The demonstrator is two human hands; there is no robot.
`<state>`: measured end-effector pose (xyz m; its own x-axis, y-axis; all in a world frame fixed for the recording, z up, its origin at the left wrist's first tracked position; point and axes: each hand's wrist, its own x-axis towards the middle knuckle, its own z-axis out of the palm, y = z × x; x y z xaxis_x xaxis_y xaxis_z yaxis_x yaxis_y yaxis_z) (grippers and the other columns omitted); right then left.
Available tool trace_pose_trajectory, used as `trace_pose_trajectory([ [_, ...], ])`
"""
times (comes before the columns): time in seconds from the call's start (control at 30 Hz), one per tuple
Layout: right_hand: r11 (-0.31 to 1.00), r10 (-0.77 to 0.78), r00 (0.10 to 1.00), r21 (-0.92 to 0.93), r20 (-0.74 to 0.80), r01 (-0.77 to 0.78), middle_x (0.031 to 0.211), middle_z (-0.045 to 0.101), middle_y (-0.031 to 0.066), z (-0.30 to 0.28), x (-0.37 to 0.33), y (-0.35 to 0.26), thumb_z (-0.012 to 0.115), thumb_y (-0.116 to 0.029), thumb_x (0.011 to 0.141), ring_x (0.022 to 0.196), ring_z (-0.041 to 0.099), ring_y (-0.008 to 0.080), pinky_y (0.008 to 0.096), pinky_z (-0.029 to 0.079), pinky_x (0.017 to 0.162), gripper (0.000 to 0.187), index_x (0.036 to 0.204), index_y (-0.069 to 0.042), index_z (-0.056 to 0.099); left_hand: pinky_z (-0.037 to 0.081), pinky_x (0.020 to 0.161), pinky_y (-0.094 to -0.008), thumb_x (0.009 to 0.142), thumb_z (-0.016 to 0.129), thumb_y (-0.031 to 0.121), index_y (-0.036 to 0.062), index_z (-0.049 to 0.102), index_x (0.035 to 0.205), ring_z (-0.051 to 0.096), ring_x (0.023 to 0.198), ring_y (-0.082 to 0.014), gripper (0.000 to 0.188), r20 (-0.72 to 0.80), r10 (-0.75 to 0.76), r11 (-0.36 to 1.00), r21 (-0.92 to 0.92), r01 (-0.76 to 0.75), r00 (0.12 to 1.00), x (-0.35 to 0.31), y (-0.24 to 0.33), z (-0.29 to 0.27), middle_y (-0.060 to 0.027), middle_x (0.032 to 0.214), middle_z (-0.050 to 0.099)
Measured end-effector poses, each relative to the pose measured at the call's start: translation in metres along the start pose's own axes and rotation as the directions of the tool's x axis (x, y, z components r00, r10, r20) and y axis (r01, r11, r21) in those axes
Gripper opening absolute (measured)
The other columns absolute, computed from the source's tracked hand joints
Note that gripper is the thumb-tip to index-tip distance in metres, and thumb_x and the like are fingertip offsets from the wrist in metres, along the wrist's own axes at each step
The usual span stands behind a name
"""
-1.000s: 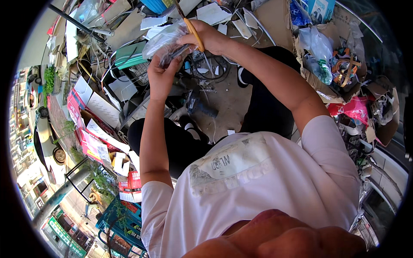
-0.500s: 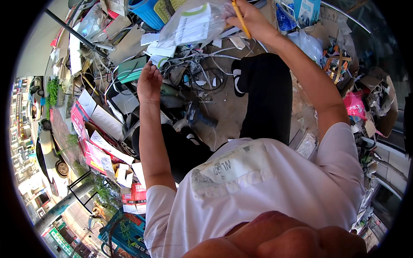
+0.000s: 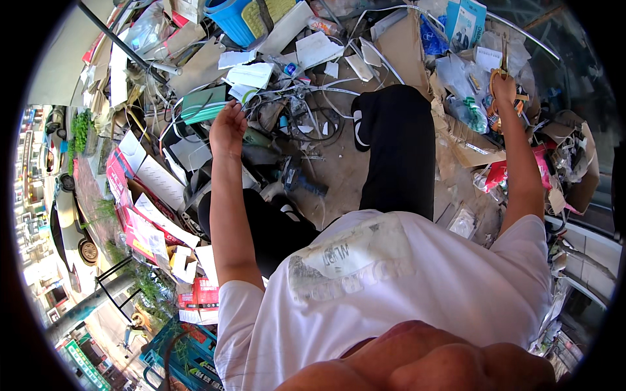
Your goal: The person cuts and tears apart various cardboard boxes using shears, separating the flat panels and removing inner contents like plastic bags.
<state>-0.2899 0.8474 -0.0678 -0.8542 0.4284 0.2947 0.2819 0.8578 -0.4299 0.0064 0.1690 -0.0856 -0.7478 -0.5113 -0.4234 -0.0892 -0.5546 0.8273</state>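
My left hand is raised over the clutter with its fingers curled together. Its fingertips are beside a stack of green sheets and a white paper piece with a green curve. Whether they pinch something is too small to tell. Out to the far right, my right hand is closed around an orange-handled tool, whose exact kind is unclear. Beside that hand lie clear plastic bags and a white printed paper.
Torn cardboard, white board pieces and tangled cables litter the ground before me. A blue bin stands at the back. Red and white boxes pile up on the left, and a dark power tool lies between my legs.
My right hand has swung from the front middle to the far right with the orange tool. The clear bag with paper has left the middle. My left hand has barely moved.
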Motion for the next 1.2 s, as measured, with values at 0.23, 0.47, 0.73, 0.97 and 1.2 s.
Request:
trace_pose_trajectory([
  [0.23, 0.834, -0.530, 0.847, 0.206, 0.038, 0.513, 0.085, 0.067, 0.0110, -0.015, -0.093, -0.050, 0.063, -0.037, 0.093, 0.077, 0.065, 0.0208, 0.0353, 0.051, 0.072, 0.035, 0.113, -0.008, 0.063, 0.047, 0.087, -0.0303, 0.097, 0.055, 0.032, 0.0024, 0.058, 0.128, 0.062, 0.104, -0.0174, 0.043, 0.328, 0.115, 0.906, 0.352, -0.235, 0.938, -0.065, 0.009, 0.087, -0.0100, 0.117, 0.067],
  [0.47, 0.332, -0.852, 0.510, 0.633, -0.117, 0.699, 0.083, 0.062, 0.0215, -0.102, -0.244, -0.272, 0.076, -0.019, 0.071, 0.083, 0.063, 0.0370, 0.0437, 0.049, 0.073, 0.034, 0.090, 0.004, 0.059, 0.044, 0.099, -0.0450, 0.097, 0.046, 0.052, 0.0049, 0.047, 0.137, 0.056, 0.120, -0.0280, 0.062, 0.533, 0.187, 0.925, 0.186, -0.330, 0.825, -0.177, 0.003, 0.229, -0.0146, 0.131, 0.057],
  [0.73, 0.040, -0.883, 0.320, 0.625, -0.343, 0.780, 0.098, 0.061, 0.0202, -0.118, -0.270, -0.248, 0.066, -0.010, 0.079, 0.093, 0.062, 0.0325, 0.0377, 0.051, 0.080, 0.028, 0.100, 0.006, 0.059, 0.043, 0.107, -0.0530, 0.106, 0.021, 0.033, 0.0045, 0.041, 0.138, 0.052, 0.125, -0.0371, 0.047, 0.374, 0.157, 0.981, 0.051, -0.189, 0.914, -0.119, 0.013, 0.181, -0.0181, 0.137, 0.052],
  [0.97, 0.654, -0.555, 0.795, 0.720, 0.245, 0.234, 0.094, 0.067, 0.0116, 0.018, -0.297, -0.042, 0.057, -0.026, 0.097, 0.081, 0.068, 0.0255, 0.0348, 0.053, 0.072, 0.024, 0.105, -0.004, 0.061, 0.044, 0.106, -0.0516, 0.104, 0.027, 0.028, 0.0016, 0.045, 0.133, 0.051, 0.126, -0.0380, 0.043, -0.043, 0.120, 0.993, 0.005, -0.120, 0.992, -0.080, 0.023, 0.043, -0.0176, 0.137, 0.052],
  [1.2, 0.674, -0.500, 0.412, 0.044, 0.762, 0.737, 0.136, 0.051, 0.0088, 0.148, -0.417, 0.207, 0.068, -0.027, 0.081, 0.127, 0.047, 0.0279, 0.0497, 0.034, 0.107, 0.053, 0.130, -0.012, 0.055, 0.040, 0.108, -0.0514, 0.104, 0.026, 0.027, 0.0018, 0.044, 0.133, 0.048, 0.128, -0.0352, 0.042, -0.192, -0.040, 0.995, 0.080, 0.056, 0.981, -0.078, -0.012, -0.037, -0.0175, 0.140, 0.049],
])
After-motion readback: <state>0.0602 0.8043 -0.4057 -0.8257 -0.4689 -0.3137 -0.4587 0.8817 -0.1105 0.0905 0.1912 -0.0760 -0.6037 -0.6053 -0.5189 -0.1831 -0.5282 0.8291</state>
